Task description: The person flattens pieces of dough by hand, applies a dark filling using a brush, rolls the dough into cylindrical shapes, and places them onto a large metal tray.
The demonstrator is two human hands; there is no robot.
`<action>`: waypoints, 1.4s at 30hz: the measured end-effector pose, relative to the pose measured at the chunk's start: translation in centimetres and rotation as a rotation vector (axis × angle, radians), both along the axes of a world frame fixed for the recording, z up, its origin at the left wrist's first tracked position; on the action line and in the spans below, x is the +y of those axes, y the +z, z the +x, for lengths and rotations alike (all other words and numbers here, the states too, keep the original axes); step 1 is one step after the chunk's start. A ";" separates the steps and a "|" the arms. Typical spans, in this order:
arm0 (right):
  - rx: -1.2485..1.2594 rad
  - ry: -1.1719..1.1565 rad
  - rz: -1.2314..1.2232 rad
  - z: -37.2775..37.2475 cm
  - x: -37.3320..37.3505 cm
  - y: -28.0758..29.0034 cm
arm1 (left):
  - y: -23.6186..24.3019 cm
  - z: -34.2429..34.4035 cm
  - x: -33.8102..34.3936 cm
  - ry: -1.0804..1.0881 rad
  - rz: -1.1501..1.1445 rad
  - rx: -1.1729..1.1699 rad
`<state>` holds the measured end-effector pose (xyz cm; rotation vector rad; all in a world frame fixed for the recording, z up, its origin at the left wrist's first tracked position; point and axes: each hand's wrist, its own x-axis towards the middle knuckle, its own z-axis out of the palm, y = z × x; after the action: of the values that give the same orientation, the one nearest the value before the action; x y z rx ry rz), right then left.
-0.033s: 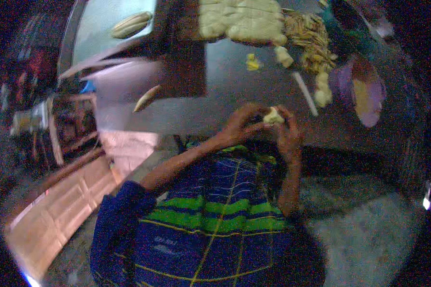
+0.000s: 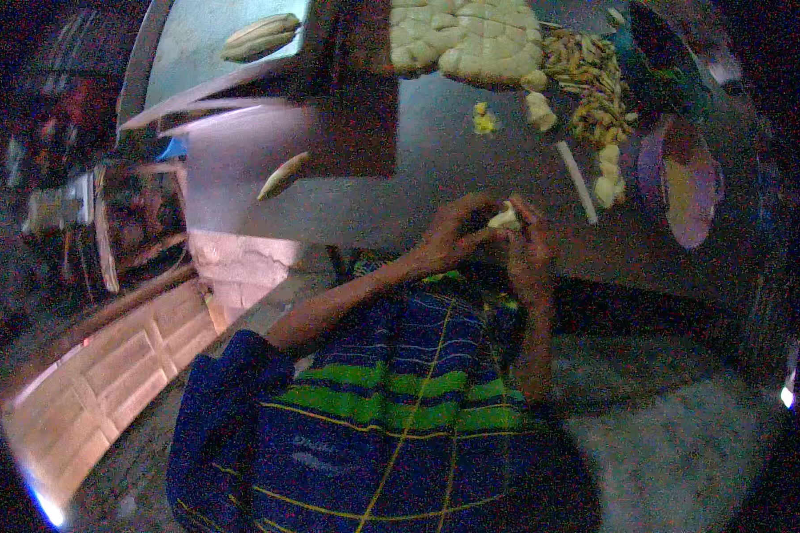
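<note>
A small piece of pale dough (image 2: 504,218) is held up between both hands, just above the near edge of the table. The fingers of my left hand (image 2: 458,233) pinch it from the left. My right hand (image 2: 531,253) closes on it from the right, with fingertips over its upper side. Beyond the hands lie a small yellow lump (image 2: 484,119) and some loose dough pieces (image 2: 540,112). A pale stick (image 2: 578,181) rests to the right of them. A long, pointed dough roll (image 2: 283,175) lies at the left on the table.
At the far side sits a slab of dough scored into pieces (image 2: 471,40), beside a heap of yellowish-brown strips (image 2: 597,84). A purple container (image 2: 653,169) stands tilted at the right. More rolls (image 2: 262,38) lie on a light tray (image 2: 187,53) at the far left.
The dough piece between my fingers looks narrower and more folded. Both hands stay in nearly the same place, while the table scene has shifted slightly right and down in view.
</note>
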<state>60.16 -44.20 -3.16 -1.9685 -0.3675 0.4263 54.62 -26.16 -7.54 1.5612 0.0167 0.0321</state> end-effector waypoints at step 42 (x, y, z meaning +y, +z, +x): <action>-0.652 0.386 -0.163 0.4 8.3 -13.8 | -11.8 -4.5 10.9 0.170 1.070 -0.285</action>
<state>60.59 -35.93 -16.93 -2.1644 -1.1689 0.0352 50.10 -15.27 -19.33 2.6049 -0.1100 0.4605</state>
